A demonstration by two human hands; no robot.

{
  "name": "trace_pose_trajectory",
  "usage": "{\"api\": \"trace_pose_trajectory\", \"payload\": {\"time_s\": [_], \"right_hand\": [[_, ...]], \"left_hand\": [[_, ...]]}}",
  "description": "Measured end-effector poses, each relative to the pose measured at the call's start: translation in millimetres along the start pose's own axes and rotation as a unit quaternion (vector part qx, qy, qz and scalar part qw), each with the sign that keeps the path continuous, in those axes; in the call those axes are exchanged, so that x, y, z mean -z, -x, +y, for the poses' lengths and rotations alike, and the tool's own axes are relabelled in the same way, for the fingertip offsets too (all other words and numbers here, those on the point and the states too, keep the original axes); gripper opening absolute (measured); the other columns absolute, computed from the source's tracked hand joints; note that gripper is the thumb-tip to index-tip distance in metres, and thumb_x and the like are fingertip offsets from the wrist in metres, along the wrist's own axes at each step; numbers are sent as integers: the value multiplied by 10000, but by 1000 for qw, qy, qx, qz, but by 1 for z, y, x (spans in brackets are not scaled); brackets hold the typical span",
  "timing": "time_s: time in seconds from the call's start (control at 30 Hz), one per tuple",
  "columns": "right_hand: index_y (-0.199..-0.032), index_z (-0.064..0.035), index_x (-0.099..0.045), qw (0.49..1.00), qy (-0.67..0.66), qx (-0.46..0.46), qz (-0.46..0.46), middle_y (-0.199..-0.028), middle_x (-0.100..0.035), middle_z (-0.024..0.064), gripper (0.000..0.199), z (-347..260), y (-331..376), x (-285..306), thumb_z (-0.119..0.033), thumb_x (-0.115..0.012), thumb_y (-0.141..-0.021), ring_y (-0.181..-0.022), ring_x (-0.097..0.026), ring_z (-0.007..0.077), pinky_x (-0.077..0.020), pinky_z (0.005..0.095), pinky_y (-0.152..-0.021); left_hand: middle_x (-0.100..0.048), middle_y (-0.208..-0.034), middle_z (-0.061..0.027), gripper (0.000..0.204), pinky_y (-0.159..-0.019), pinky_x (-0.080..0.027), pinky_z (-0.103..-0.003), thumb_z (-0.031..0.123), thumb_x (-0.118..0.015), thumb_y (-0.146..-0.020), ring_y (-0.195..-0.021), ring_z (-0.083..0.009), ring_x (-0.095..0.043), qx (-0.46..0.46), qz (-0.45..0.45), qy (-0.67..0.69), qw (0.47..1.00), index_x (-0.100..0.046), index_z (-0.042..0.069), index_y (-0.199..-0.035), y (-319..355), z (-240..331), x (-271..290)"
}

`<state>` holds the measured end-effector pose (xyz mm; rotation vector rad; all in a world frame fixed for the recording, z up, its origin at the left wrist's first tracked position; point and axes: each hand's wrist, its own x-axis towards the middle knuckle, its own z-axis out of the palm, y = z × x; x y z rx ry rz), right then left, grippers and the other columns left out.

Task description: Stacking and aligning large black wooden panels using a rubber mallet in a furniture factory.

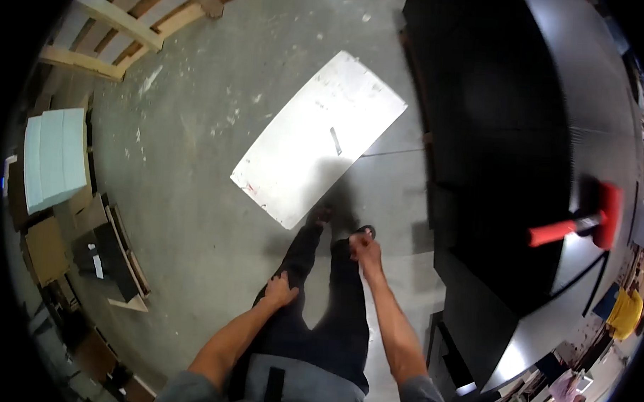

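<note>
My left hand (281, 290) rests on my left thigh, its fingers laid over the dark trousers. Out in front of my right leg, my right hand (366, 250) has its fingers curled together; whatever they hold, if anything, is too small to make out. Just beyond my feet a white rectangular board (303, 129) lies flat and slanted on the floor, with scuffs and stains along its edges. On the board lies a small, narrow dark strip (335, 140). Neither hand touches the board.
Stacked black panels (494, 136) stand along my right, with a red T-shaped tool (608, 217) on top. To the left are pale green sheets (57, 156), cardboard pieces (47, 248) and a wooden pallet (119, 20). A person in yellow (624, 313) is at far right.
</note>
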<state>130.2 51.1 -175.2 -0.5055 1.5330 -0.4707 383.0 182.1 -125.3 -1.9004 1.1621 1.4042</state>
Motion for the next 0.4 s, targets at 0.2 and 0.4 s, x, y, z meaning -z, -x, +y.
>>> {"api": "trace_pose_trajectory", "payload": {"time_s": [0.2, 0.4], "right_hand": [[-1355, 73, -446, 975, 145, 70, 156, -1237, -567, 182, 852, -14, -170, -20, -462, -793, -790, -1113, -557, 268, -469, 350, -928], [-1472, 88, -249, 978, 73, 32, 195, -1427, -449, 260, 1127, -40, -258, -78, -559, -794, -727, -1312, -440, 415, -343, 395, -1118]], "left_hand": [[-364, -1378, -402, 875, -1005, -409, -587, 354, -688, -812, -1214, -518, -465, -15, -49, -76, 996, -286, -83, -1454, -34, 22, -38], [-366, -1369, -398, 854, -1003, -409, -575, 313, -696, -797, -1215, -482, -471, -6, -21, -94, 995, -292, -69, -1445, -42, 21, -41]]}}
